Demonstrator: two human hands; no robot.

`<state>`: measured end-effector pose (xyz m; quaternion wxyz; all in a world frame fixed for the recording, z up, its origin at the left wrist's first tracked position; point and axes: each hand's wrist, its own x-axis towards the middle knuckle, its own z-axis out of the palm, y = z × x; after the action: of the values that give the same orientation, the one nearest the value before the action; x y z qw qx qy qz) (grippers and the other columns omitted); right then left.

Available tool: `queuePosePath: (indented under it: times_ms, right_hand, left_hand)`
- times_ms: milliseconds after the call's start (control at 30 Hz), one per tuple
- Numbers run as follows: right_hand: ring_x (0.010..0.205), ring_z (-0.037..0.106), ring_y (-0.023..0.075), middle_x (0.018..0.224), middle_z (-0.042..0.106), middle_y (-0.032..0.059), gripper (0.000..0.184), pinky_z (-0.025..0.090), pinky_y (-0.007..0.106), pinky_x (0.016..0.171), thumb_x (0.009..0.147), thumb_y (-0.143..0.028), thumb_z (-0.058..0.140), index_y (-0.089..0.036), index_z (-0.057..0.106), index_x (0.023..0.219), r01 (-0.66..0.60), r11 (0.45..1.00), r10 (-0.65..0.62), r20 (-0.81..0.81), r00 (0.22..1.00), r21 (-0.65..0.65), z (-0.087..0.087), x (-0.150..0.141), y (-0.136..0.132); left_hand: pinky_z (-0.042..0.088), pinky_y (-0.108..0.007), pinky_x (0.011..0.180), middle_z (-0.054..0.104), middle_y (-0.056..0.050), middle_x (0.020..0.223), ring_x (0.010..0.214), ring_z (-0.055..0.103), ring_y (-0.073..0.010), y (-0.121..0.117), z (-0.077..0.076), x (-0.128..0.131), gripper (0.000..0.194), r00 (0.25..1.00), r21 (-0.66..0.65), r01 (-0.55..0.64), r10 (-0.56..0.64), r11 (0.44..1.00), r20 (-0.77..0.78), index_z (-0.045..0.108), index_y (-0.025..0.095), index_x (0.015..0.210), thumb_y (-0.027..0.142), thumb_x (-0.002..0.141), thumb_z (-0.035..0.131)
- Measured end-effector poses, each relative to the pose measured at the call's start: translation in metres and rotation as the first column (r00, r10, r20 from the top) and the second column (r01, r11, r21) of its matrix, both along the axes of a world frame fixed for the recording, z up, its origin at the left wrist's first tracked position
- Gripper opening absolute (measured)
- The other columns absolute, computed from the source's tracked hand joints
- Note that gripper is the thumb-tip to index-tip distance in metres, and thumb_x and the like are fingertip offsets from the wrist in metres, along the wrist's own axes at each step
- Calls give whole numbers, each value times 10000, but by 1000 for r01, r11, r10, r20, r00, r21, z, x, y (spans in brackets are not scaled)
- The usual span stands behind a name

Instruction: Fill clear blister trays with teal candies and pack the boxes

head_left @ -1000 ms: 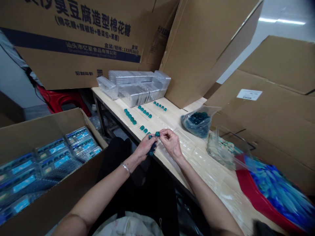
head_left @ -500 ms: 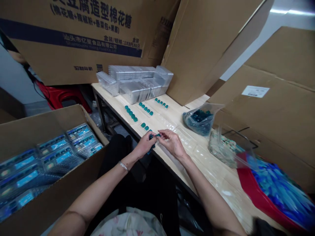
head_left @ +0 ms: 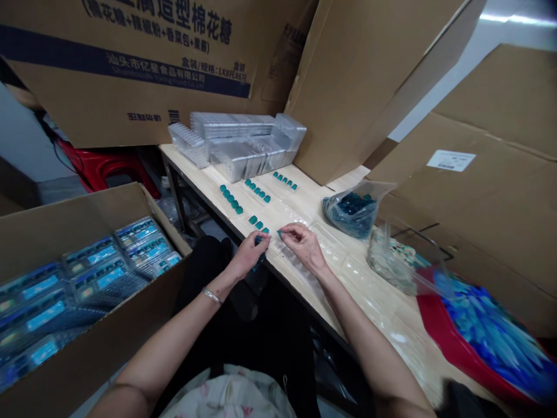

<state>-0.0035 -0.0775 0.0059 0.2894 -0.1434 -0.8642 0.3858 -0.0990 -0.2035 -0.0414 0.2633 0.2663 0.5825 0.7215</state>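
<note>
As the fingertips [head_left: 282, 231] of the right hand [head_left: 305, 247] come narrowly together on a tiny teal piece [head_left: 279, 231], the curled fingers of the left hand [head_left: 249, 255] wrap around a small dark teal cluster [head_left: 260, 262], part of which hangs below the palm; how many pieces it holds is hidden. Both hands are over the near edge of the light wood counter [head_left: 204, 186], about midway along it. The work in hand looks like parting single pieces from the cluster and lining them up, so the next move seems to call for setting the pinched piece at the end of the short row [head_left: 259, 225] just beyond the left fingers. Nearer the back edge lie three more rows of teal pieces [head_left: 256, 190], and behind them a stack of clear plastic trays [head_left: 243, 145] with silver showing through. Toward the right, a clear blister tray [head_left: 331, 251] lies flat just beside the right hand, and a plastic bag of dark teal pieces [head_left: 350, 212] rests farther along the counter. Compared with the view half a second earlier, the hands have drawn slightly apart: their fingers met then, while a narrow gap separates them now.
</note>
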Motion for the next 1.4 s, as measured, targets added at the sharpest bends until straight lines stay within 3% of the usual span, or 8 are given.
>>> queuePosePath:
  times_ms: [133, 300, 533, 833, 1200, 1400]
  right_hand:
    - [766, 591, 164, 944, 605, 81, 195, 497, 307, 742, 832, -257, 504, -190, 644, 951, -43, 942, 37, 24, 999, 333, -6, -5, 4]
    - [895, 579, 197, 984, 585, 108, 269, 483, 318, 793, 897, -235, 404, -198, 632, 1035, -154, 859, 88, 154, 984, 489, -15, -9, -1]
    - [944, 575, 199, 1018, 591, 99, 285, 465, 320, 838, 904, -252, 408, -222, 635, 1073, -225, 850, 161, 172, 972, 477, -13, -10, 3]
    - [964, 602, 200, 1048, 632, 90, 286, 481, 318, 825, 902, -231, 407, -225, 647, 1059, -247, 823, 154, 217, 964, 511, -18, -9, 9]
    - [958, 629, 191, 1071, 645, 89, 243, 496, 309, 838, 876, -250, 479, -231, 689, 995, -257, 857, 200, 171, 965, 447, -24, -14, 15]
    - [969, 637, 211, 1019, 687, 89, 251, 508, 315, 834, 862, -170, 471, -202, 705, 945, -240, 804, 140, 219, 966, 544, -32, -21, 15]
  left_hand:
    - [397, -204, 615, 611, -24, 752, 664, 517, -119, -11, -8, -4, 248, 998, -45, -1, 4, 999, 56, 650, 165, 878, 361, 727, 627]
    - [376, -194, 525, 582, -10, 648, 579, 496, -109, -14, -14, -5, 272, 997, -71, 21, -16, 997, 69, 667, 155, 889, 367, 723, 630]
    - [359, -190, 474, 547, 11, 594, 514, 468, -96, -13, -17, -7, 309, 997, -77, 42, -37, 996, 75, 653, 149, 932, 384, 736, 610]
    - [350, -191, 475, 549, 7, 596, 515, 464, -95, -14, -16, -7, 317, 997, -96, 53, -48, 994, 57, 649, 151, 940, 392, 739, 603]
    - [358, -191, 473, 533, 11, 615, 507, 453, -83, -15, -14, -8, 355, 997, -136, 78, -75, 988, 26, 624, 135, 984, 411, 768, 568]
    - [353, -181, 450, 528, 18, 613, 498, 452, -73, -14, -16, -10, 369, 991, -109, 101, -91, 989, 93, 621, 142, 966, 436, 743, 604]
